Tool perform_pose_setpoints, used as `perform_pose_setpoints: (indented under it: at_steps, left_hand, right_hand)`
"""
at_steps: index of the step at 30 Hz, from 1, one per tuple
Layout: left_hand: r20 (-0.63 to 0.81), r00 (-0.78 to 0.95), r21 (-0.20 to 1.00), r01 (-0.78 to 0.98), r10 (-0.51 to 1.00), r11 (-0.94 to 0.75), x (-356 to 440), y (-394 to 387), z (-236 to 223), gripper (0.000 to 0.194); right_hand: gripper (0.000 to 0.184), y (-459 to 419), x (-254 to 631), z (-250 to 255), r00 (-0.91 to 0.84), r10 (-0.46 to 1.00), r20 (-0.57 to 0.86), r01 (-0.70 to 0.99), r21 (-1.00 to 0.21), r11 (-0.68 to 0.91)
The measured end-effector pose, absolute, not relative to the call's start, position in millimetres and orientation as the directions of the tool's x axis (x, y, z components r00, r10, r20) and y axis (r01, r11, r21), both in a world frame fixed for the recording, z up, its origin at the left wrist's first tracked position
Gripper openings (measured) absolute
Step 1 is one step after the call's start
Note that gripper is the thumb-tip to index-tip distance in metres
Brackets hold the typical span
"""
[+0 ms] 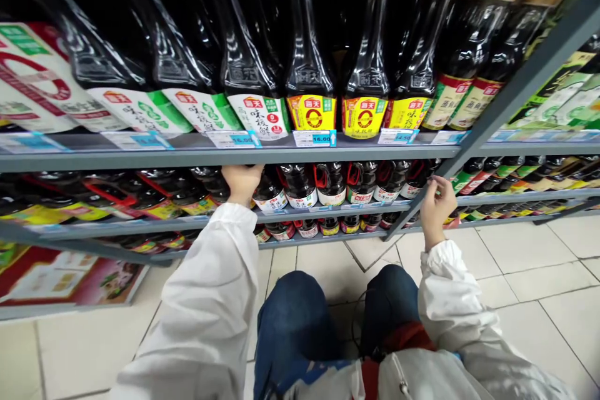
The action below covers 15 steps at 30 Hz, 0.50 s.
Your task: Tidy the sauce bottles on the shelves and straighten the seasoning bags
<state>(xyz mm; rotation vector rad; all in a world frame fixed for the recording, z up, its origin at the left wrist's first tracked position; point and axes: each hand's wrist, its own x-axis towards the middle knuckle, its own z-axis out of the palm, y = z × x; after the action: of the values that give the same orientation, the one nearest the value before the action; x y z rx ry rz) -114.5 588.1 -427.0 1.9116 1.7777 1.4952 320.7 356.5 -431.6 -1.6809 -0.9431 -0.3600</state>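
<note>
I crouch in front of a grey store shelf point(197, 153) packed with dark sauce bottles. My left hand point(241, 182) reaches under that shelf into the second row; its fingers are hidden behind the edge, next to a dark bottle with a white label point(270, 192). My right hand point(435, 203) is raised near the slanted grey upright point(515, 90), fingers curled loosely, close to red-capped bottles point(412, 180). I cannot make out anything in it. Both arms wear white sleeves.
Tall dark bottles with yellow labels point(312, 109) and white labels point(260, 114) fill the upper row above blue price tags point(313, 137). Lower shelves hold smaller bottles point(328, 225). A red box point(70, 278) sits at the bottom left. Pale floor tiles point(539, 269) spread right.
</note>
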Motion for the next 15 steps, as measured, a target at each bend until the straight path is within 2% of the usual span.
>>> perform_pose_setpoints:
  at_steps: [1,3,7,10,13,15]
  left_hand:
    - [0.546,-0.187,0.666,0.688,0.817,-0.288,-114.1,586.5,-426.0,0.031]
    - [0.549,-0.196,0.662,0.696,0.813,-0.279,-113.0,583.5,-424.5,0.032]
    - [0.584,-0.221,0.659,0.691,0.781,-0.297,-111.6,583.1,-425.5,0.042]
    - [0.604,-0.234,0.656,0.69,0.762,-0.307,-111.9,587.1,-428.1,0.042]
    - [0.598,-0.248,0.659,0.693,0.762,-0.292,-112.6,589.3,-429.8,0.04]
    - [0.591,-0.253,0.664,0.692,0.766,-0.283,-112.9,589.8,-431.0,0.038]
  right_hand:
    - [0.04,354.1,325.6,-427.9,0.654,0.373,0.658,0.732,-0.676,-0.091]
    - [0.04,357.3,336.5,-414.4,0.632,0.438,0.639,0.755,-0.634,-0.165]
    - [0.037,384.0,344.6,-380.1,0.527,0.698,0.485,0.848,-0.356,-0.393]
    - [0.04,407.8,338.8,-366.3,0.59,0.725,0.355,0.806,-0.211,-0.553]
    - [0.038,427.4,335.3,-366.0,0.628,0.738,0.247,0.777,-0.155,-0.61]
    - [0.037,436.8,335.8,-369.9,0.644,0.73,0.23,0.764,-0.137,-0.631]
